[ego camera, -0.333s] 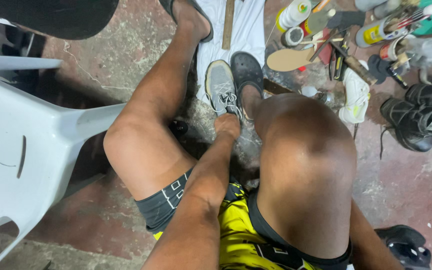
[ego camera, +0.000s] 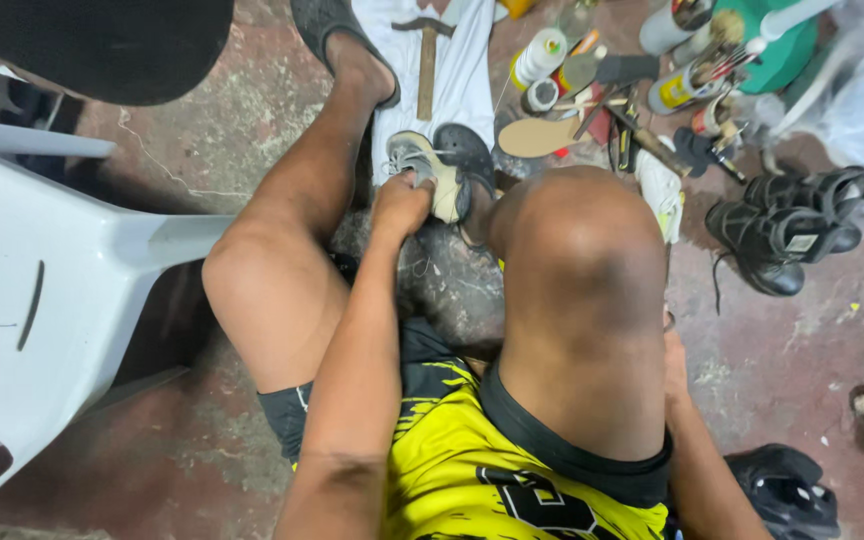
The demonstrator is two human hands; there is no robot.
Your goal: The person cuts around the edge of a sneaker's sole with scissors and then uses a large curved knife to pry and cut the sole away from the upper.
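The left hand (ego camera: 401, 203) has its fingers closed on the grey shoe (ego camera: 422, 165) between the feet; keep that grip firm. The right hand (ego camera: 674, 352) is mostly hidden behind the knee, fingers unreadable

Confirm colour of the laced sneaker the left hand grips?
Grey laced sneaker with pale insole, under the left hand; head view.

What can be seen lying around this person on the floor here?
grey shoe: one, grey with pale sole, between the knees, under the left hand
hammer: one, wooden handle, on white cloth at top
thread spool: one, white, top centre
black boots: a pair, right side
plastic chair: one, white, left
black sandal: one, on the foot at top
left hand: gripping the grey shoe
right hand: mostly hidden behind the right knee
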